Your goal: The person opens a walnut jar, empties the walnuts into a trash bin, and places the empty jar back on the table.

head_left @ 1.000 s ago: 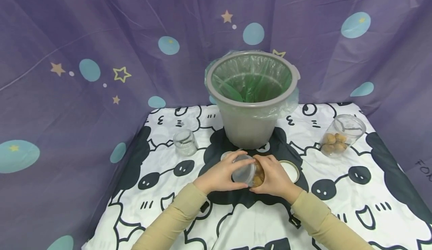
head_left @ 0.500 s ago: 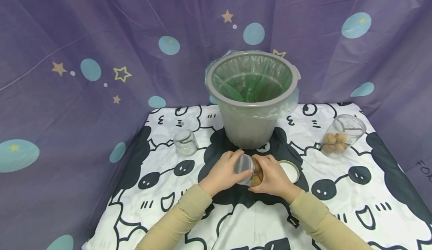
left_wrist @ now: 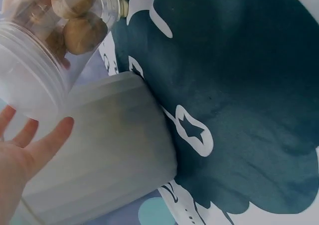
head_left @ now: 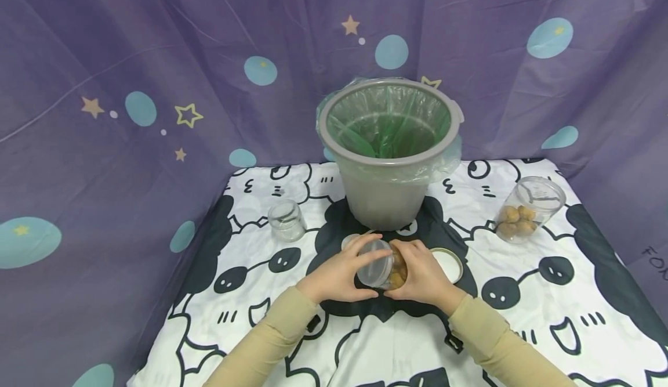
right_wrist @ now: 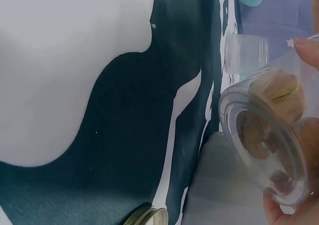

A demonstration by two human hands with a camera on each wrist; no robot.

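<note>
In the head view my right hand point(head_left: 425, 274) grips the lower end of a clear plastic jar point(head_left: 385, 277), tilted with its capped end to the left. Several brown, walnut-like balls point(left_wrist: 84, 34) lie inside it. A frosted translucent lid point(head_left: 374, 264) covers the left end. My left hand point(head_left: 339, 271) is spread around this lid, thumb below and fingers above. In the left wrist view its fingertips point(left_wrist: 64, 125) sit at the lid's rim; whether they touch is hard to tell. The right wrist view shows the jar's clear base point(right_wrist: 264, 150) and the right thumb.
A grey bin point(head_left: 383, 195) with a green liner stands behind the hands. A gold-rimmed lid point(head_left: 449, 265) lies by the right hand. An open glass jar point(head_left: 287, 220) stands left; a tilted clear jar point(head_left: 529, 210) with brown balls is at right, on the patterned cloth point(head_left: 417, 340).
The left hand turned over the lid, its fingers closing round it half a second ago, then swung back and spread again. The right hand and jar have barely moved.
</note>
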